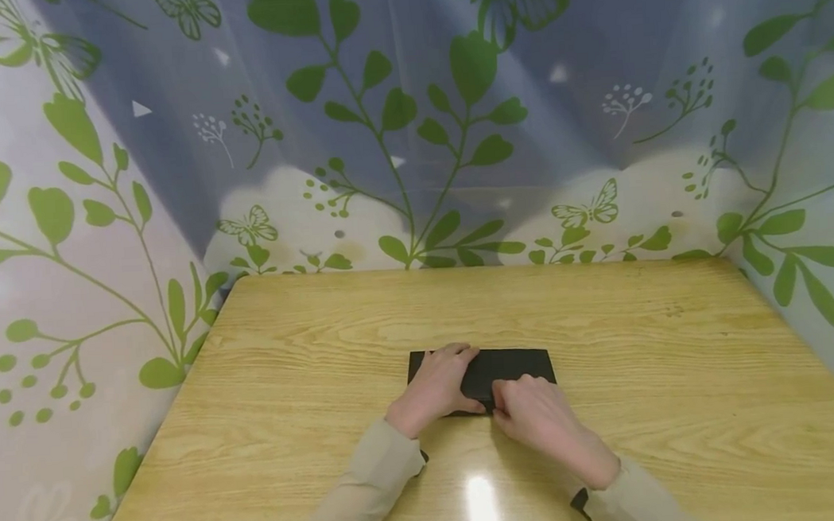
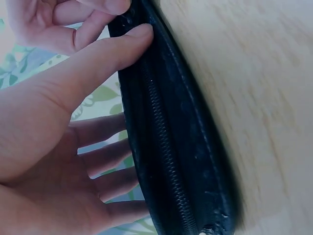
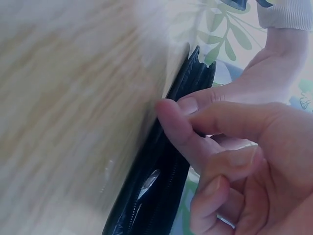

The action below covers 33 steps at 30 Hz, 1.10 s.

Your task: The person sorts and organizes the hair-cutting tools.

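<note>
A black zippered wallet [image 1: 509, 362] lies on the wooden table, its long zipper edge towards me. My left hand [image 1: 437, 383] grips its left part, the thumb [image 2: 134, 46] on the zipper edge and the other fingers spread across the cover. The closed row of zipper teeth [image 2: 168, 152] shows in the left wrist view. My right hand [image 1: 537, 416] pinches at the zipper beside the left thumb, index finger and thumb together; the zipper pull is hidden by these fingertips. Past that pinch, the wallet's edge is parted and something shiny [image 3: 149, 183] shows in it.
The wood-grain table [image 1: 307, 339] runs back to a curtain [image 1: 409, 133] with green leaves and butterflies, which also hangs at both sides. Beige sleeves [image 1: 373, 474] cover both forearms. A bright light reflection [image 1: 484, 507] lies on the tabletop near the front.
</note>
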### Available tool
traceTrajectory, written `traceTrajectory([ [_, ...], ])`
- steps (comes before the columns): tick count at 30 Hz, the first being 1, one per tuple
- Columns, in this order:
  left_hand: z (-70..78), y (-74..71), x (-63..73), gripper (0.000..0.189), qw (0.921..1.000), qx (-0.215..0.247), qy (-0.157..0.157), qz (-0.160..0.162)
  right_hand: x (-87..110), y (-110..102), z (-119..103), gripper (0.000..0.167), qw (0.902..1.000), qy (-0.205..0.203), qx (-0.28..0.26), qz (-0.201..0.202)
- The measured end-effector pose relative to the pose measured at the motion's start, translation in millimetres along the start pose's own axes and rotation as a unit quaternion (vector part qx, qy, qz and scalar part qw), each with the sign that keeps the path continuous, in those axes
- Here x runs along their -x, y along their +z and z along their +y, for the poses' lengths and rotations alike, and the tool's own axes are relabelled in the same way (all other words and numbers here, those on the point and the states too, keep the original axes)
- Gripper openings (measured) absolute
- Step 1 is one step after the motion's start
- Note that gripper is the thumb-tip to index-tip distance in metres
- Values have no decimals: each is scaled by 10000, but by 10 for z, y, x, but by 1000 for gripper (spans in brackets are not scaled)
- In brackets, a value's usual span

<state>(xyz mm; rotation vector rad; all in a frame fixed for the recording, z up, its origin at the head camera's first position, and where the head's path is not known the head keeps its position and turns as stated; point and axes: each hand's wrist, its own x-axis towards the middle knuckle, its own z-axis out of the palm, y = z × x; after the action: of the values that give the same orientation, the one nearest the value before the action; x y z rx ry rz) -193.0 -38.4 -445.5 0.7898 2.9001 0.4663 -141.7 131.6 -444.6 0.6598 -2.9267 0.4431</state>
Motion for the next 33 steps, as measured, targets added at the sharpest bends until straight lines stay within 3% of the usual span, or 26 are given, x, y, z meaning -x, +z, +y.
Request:
traceTrajectory([
  [8,-12,2,-21,81,10000,34,73,50,5,-4,79,33,9998,-55,-153,-83],
  [17,-6,-9,-17,81,9999,128,-50,-30,40,-52,154,30,9984,377,-210,-361],
  [33,-7,-27,-31,82,9998,131,-62,-111,103,-105,280,28,9969,448,-488,-431],
])
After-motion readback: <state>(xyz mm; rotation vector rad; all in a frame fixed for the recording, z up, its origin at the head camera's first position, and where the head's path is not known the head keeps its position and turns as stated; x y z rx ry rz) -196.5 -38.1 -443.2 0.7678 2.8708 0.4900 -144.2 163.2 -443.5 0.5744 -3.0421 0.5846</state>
